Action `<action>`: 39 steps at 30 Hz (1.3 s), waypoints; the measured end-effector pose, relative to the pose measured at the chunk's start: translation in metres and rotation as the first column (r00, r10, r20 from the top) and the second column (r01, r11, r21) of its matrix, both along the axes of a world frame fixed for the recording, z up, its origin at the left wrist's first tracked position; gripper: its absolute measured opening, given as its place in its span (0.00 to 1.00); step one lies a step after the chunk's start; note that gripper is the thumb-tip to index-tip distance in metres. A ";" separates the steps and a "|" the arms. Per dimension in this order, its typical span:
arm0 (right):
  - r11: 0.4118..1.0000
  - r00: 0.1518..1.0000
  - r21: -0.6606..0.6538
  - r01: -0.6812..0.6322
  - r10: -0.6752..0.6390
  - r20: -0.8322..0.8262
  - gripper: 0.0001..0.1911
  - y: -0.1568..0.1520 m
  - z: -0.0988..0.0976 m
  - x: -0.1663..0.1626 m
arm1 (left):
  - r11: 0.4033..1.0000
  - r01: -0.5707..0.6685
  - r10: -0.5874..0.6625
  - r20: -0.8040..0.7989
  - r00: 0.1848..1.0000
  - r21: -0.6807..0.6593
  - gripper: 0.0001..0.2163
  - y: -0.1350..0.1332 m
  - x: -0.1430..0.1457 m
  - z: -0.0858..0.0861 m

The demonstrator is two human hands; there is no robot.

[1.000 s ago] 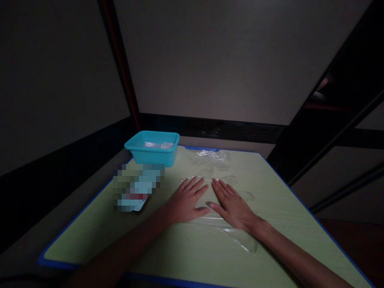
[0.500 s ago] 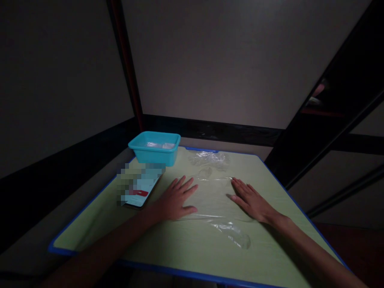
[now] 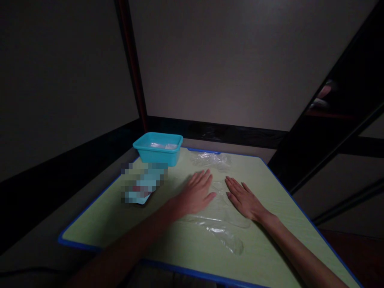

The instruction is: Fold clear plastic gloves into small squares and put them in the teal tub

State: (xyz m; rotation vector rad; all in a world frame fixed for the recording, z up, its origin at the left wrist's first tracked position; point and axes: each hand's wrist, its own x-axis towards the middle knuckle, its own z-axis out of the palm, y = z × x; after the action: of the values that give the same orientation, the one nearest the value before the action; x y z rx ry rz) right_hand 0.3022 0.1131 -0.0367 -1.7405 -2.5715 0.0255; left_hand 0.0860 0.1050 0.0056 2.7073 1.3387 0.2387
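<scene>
A clear plastic sheet or bag (image 3: 220,224) lies flat on the green table (image 3: 270,248) in dim light. My left hand (image 3: 195,194) rests palm down on its left part with the fingers stretched out. My right hand (image 3: 244,199) lies flat on its right part, fingers also spread. Neither hand grips anything. The near end of the plastic is wrinkled.
A turquoise tub (image 3: 158,148) with clear plastic inside stands at the table's far left corner. A blurred-out flat object (image 3: 143,183) lies just in front of it. More crumpled clear plastic (image 3: 211,159) sits at the far edge. Dark beams rise at right.
My hands first slid apart across the plastic, then came back toward each other and a little farther away from me. The camera view shifted slightly.
</scene>
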 end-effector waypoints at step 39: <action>0.996 0.997 -0.055 0.070 -0.069 0.024 0.29 -0.002 0.007 -0.004 | 0.978 -0.194 0.195 -0.006 0.981 0.078 0.28 0.014 -0.010 -0.044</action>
State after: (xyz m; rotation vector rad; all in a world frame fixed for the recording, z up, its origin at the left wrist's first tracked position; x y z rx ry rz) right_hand 0.2981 0.1110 -0.0302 -1.8587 -2.5471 0.0768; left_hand 0.0760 0.1189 -0.0386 2.6431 1.6327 0.2949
